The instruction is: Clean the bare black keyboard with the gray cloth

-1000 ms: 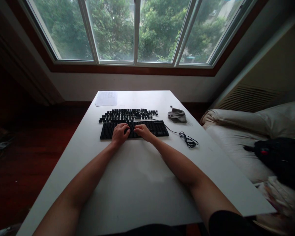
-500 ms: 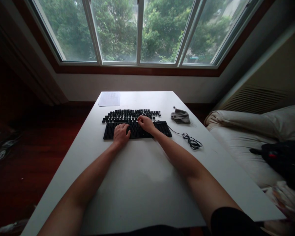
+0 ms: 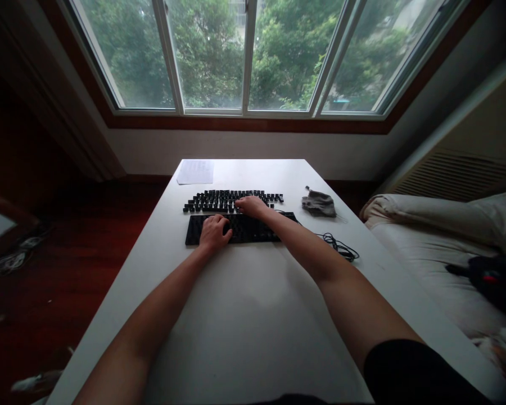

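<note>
A black keyboard (image 3: 253, 229) lies across the far half of the white table (image 3: 244, 315). Just behind it, several loose black keycaps (image 3: 211, 200) are laid out in rows. My left hand (image 3: 214, 233) rests on the keyboard's left part with its fingers curled down on it. My right hand (image 3: 252, 206) reaches past the keyboard's back edge to the keycap rows, fingers bent over them; whether it pinches a cap is hidden.
The keyboard's black cable (image 3: 339, 246) coils to the right. A grey crumpled cloth (image 3: 319, 203) lies at the far right and a sheet of paper (image 3: 195, 171) at the far left corner. A bed (image 3: 442, 247) with a dark bag (image 3: 495, 284) stands right of the table.
My right hand has left the keyboard and moved back to the loose keycap rows. The left hand stays on the keyboard. The camera has shifted slightly left.
</note>
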`<state>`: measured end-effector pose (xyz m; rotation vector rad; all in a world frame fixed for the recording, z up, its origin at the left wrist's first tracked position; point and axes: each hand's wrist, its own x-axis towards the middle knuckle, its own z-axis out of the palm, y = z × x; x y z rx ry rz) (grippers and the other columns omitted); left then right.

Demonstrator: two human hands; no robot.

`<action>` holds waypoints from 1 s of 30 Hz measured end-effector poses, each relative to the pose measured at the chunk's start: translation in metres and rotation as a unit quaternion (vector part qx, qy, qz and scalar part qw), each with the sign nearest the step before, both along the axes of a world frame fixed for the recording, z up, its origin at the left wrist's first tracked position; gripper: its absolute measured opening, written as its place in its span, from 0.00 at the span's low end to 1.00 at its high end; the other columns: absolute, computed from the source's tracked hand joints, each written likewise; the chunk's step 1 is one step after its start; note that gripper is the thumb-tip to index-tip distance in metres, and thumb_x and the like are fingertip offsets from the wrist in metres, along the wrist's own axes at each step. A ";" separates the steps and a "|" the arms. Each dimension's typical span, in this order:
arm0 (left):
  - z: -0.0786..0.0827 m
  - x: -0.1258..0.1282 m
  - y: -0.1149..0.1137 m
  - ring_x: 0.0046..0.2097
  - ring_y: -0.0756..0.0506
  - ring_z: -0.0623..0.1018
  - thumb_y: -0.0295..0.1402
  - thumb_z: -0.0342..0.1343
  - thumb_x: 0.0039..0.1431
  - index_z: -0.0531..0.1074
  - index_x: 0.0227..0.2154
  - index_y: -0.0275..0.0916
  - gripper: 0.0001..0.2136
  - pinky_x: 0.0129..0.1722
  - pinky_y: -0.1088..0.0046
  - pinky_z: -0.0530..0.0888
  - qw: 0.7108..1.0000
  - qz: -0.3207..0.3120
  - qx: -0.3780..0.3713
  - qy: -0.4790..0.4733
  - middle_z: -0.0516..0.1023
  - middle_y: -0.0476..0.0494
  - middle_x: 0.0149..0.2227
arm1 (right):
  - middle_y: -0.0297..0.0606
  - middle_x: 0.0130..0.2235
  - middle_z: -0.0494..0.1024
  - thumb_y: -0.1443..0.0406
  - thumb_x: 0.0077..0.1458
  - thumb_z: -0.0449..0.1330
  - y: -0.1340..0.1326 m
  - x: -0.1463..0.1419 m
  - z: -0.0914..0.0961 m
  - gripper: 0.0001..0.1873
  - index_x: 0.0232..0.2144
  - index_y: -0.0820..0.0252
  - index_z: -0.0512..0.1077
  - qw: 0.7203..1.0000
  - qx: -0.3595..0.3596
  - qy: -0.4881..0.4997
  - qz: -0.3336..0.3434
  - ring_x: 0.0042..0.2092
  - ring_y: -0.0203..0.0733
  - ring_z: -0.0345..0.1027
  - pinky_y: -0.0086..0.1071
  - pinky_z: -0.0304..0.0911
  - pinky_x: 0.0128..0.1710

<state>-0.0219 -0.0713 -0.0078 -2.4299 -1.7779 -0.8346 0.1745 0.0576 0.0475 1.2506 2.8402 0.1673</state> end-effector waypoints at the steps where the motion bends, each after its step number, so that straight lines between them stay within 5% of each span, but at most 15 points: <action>1: 0.000 -0.001 0.000 0.54 0.36 0.71 0.39 0.59 0.61 0.75 0.45 0.43 0.11 0.58 0.54 0.66 1.000 -0.002 -0.001 -0.001 0.74 0.40 0.49 | 0.42 0.49 0.81 0.61 0.63 0.59 0.003 -0.001 0.001 0.12 0.48 0.53 0.77 1.000 -0.004 -0.009 0.010 0.47 0.48 0.76 0.32 0.63 0.41; 8: 0.003 -0.001 -0.001 0.54 0.36 0.71 0.40 0.60 0.60 0.75 0.46 0.43 0.13 0.59 0.54 0.66 1.000 -0.010 -0.007 -0.004 0.74 0.40 0.50 | 0.43 0.46 0.83 0.59 0.61 0.61 0.011 -0.003 -0.001 0.13 0.46 0.55 0.78 0.999 -0.009 -0.025 0.019 0.45 0.48 0.76 0.31 0.62 0.40; 14: 0.009 -0.004 -0.004 0.59 0.33 0.69 0.49 0.62 0.58 0.74 0.52 0.44 0.23 0.63 0.51 0.62 0.998 -0.047 -0.026 0.030 0.72 0.38 0.56 | 0.45 0.42 0.82 0.61 0.61 0.60 0.005 0.004 -0.002 0.10 0.40 0.59 0.79 0.996 0.005 0.084 0.011 0.41 0.46 0.74 0.31 0.57 0.38; 23: 0.005 -0.018 0.005 0.64 0.32 0.64 0.55 0.67 0.50 0.69 0.60 0.45 0.37 0.68 0.50 0.57 0.991 -0.104 -0.050 0.061 0.66 0.38 0.64 | 0.33 0.30 0.75 0.63 0.57 0.61 -0.049 0.037 -0.007 0.06 0.34 0.59 0.75 0.974 -0.063 0.200 0.082 0.30 0.36 0.61 0.30 0.47 0.31; 30: 0.002 -0.012 0.002 0.64 0.32 0.64 0.57 0.65 0.52 0.70 0.60 0.44 0.36 0.69 0.48 0.54 0.994 -0.088 -0.040 0.048 0.67 0.37 0.63 | 0.36 0.33 0.74 0.62 0.56 0.62 -0.082 0.051 -0.001 0.06 0.31 0.60 0.74 0.972 -0.107 0.163 0.131 0.32 0.37 0.62 0.30 0.47 0.32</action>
